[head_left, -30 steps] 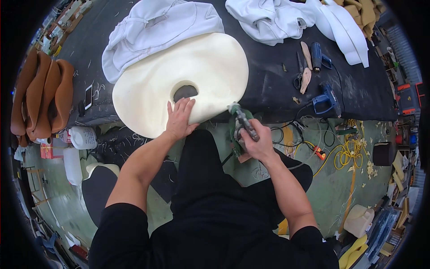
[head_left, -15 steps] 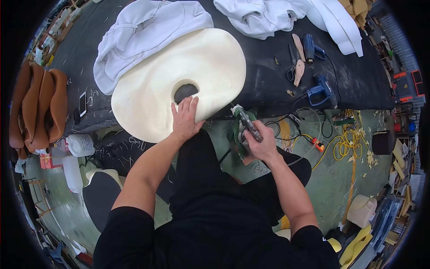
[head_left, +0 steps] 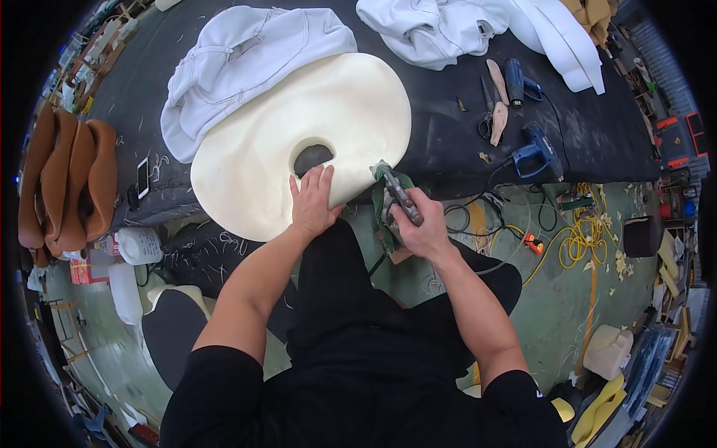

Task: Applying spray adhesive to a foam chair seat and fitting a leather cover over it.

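A cream foam cushion [head_left: 246, 164] with a rounded outline lies partly on the black work surface and hangs over its near edge. My left hand [head_left: 314, 200] presses on its near side, just below the oval hole, fingers stretched and lying flat. In my right hand [head_left: 427, 226] is a hand-held power grinder [head_left: 399, 196] with a grey grip and ragged green material round its head. The grinder's head meets the cushion's right near edge, or sits very close to it. My fingers are wrapped round its grip.
White fabric covers [head_left: 258, 56] lie behind the cushion. Two blue heat guns [head_left: 536, 151] and black scissors [head_left: 487, 123] rest to the right. A phone [head_left: 143, 178] and brown padded pieces [head_left: 67, 179] are at left. Yellow cable [head_left: 579, 239] coils on the floor.
My right hand has brought the grinder left and up, to the cushion's right near edge. The left hand stays on the foam by the hole; the whole view has shifted slightly.
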Demonstrator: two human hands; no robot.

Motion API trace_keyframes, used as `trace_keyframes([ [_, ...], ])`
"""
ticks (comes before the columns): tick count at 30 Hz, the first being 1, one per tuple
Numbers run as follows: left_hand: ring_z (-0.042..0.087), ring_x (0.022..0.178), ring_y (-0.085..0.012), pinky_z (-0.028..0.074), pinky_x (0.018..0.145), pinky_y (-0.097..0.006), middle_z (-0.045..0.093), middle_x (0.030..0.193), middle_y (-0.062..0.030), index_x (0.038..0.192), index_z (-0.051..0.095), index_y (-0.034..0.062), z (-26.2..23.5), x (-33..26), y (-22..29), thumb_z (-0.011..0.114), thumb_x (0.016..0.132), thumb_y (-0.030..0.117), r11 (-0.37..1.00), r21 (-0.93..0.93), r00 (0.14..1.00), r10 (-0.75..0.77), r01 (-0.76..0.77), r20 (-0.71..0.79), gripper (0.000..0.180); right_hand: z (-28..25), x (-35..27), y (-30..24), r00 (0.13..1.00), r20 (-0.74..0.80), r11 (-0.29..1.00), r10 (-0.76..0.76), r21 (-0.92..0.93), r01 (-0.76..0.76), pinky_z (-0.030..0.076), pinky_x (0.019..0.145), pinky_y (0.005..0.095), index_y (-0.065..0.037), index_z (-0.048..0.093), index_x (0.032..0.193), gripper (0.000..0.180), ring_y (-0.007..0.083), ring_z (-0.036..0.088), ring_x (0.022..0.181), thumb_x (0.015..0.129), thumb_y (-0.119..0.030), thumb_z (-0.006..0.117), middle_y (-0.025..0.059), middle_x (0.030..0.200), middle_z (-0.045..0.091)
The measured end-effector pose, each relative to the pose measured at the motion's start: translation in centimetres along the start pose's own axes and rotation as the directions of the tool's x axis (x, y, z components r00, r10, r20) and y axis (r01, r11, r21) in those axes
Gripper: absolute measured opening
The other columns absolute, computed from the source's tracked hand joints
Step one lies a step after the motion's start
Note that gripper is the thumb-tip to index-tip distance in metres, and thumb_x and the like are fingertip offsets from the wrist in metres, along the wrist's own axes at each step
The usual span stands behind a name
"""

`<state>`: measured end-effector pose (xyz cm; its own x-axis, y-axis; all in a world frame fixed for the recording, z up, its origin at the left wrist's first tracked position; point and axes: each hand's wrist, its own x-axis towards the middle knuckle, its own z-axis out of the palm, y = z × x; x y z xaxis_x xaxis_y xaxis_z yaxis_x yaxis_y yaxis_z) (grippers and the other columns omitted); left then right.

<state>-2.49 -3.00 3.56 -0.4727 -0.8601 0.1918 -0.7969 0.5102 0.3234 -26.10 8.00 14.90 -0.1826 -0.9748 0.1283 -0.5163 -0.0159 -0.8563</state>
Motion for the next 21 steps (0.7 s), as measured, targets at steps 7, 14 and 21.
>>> trace_keyframes([
  [7, 0.043, 0.146, -0.0351, 0.027, 0.120, -0.073, 0.045, 0.156, -0.0145, 0.158, 0.039, 0.0105, -0.1, -0.1, 0.0, 0.093, 0.073, 0.032, 1.000, -0.019, 1.000, -0.006, 0.006, -0.001, 0.103, -0.5, -0.5, -0.1, 0.998, 0.033, 0.997, 0.062, -0.049, -0.060, 0.052, 0.063, 0.0421, -0.001, 0.067, 0.101, 0.015, 0.0363, 0.069, 0.066, 0.092, -0.012, 0.073, 0.0185, 0.074, 0.068],
  [14, 0.044, 0.145, -0.0348, 0.027, 0.120, -0.073, 0.045, 0.155, -0.0142, 0.158, 0.040, 0.0110, 0.1, 0.0, -0.1, 0.093, 0.073, 0.032, 1.000, -0.022, 1.000, 0.004, -0.005, -0.025, 0.102, -1.6, -1.1, -0.1, 0.991, 0.080, 0.994, 0.109, -0.029, -0.107, 0.054, 0.067, 0.0408, -0.001, 0.067, 0.104, 0.017, 0.0353, 0.072, 0.071, 0.092, -0.011, 0.074, 0.0190, 0.079, 0.071],
  [21, 0.044, 0.146, -0.0346, 0.027, 0.120, -0.073, 0.045, 0.156, -0.0141, 0.158, 0.040, 0.0115, -0.2, 0.1, 0.0, 0.093, 0.073, 0.033, 1.000, -0.019, 1.000, -0.009, 0.009, 0.007, 0.103, -0.5, -0.3, -0.8, 0.993, 0.094, 0.997, 0.075, -0.042, -0.071, 0.055, 0.070, 0.0450, 0.000, 0.067, 0.105, 0.019, 0.0404, 0.073, 0.077, 0.091, -0.011, 0.074, 0.0213, 0.082, 0.071],
])
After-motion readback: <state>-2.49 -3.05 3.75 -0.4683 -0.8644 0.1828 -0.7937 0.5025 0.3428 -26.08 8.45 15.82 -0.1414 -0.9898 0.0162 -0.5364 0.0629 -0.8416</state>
